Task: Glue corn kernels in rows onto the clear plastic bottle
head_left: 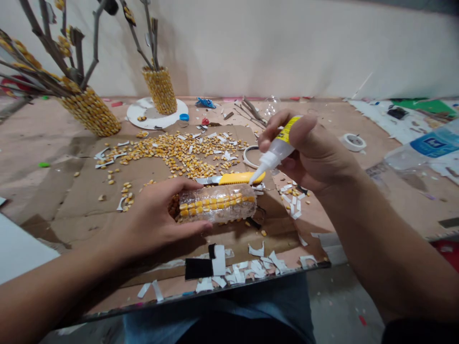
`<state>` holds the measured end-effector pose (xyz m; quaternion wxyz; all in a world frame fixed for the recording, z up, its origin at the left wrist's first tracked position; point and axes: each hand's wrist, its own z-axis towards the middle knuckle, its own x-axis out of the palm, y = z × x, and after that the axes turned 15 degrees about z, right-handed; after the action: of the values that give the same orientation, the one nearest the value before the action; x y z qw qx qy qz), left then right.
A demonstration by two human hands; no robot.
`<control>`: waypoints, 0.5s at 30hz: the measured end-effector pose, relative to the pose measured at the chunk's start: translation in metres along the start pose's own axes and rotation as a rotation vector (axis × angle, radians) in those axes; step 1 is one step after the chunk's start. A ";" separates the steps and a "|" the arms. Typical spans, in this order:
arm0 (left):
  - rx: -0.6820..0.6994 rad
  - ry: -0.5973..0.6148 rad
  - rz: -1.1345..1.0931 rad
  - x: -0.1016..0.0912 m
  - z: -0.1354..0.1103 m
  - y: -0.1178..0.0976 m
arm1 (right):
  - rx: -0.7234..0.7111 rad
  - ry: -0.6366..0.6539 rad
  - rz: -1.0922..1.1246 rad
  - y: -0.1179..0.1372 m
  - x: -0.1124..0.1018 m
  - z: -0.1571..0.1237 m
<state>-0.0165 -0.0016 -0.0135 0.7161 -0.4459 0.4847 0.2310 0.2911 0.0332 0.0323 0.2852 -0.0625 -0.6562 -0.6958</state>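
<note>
My left hand (161, 215) is closed around the left end of a clear plastic cylinder (225, 215), which lies sideways above the cardboard. Rows of yellow corn kernels (211, 204) are stuck along its side. In my right hand (308, 153) is a glue bottle (283, 143) with a yellow label, tilted down to the left. Its white nozzle tip is at the upper right end of the cylinder; whether it touches, I cannot tell. Just behind the cylinder lies a yellow utility knife (236, 178) with its blade out. Loose corn kernels (190, 155) are spread beyond it.
Two kernel-covered pots (91, 112) with branches stand at the back left, one on a white disc (134, 114). Paper scraps (251, 270) litter the front edge. A tape roll (353, 142) and a plastic water bottle (426, 145) lie on the right.
</note>
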 end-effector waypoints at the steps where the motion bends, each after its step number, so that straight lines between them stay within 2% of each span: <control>1: 0.006 -0.003 -0.001 0.000 0.000 0.000 | 0.061 0.018 0.023 0.003 -0.001 -0.001; 3: -0.008 -0.011 0.004 -0.001 -0.001 0.000 | 0.159 0.056 0.051 0.009 -0.004 -0.003; 6: -0.051 -0.017 0.021 -0.002 -0.001 -0.002 | 0.190 0.098 0.027 0.015 -0.006 -0.005; 11: -0.053 0.000 0.012 -0.002 0.000 -0.002 | 0.047 0.121 -0.199 0.012 -0.006 -0.006; 15: -0.071 0.018 -0.025 -0.002 0.001 -0.002 | -0.086 0.144 -0.283 0.003 0.000 -0.005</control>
<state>-0.0157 -0.0016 -0.0110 0.6982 -0.4792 0.4770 0.2351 0.2939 0.0288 0.0349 0.2277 0.0684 -0.6058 -0.7593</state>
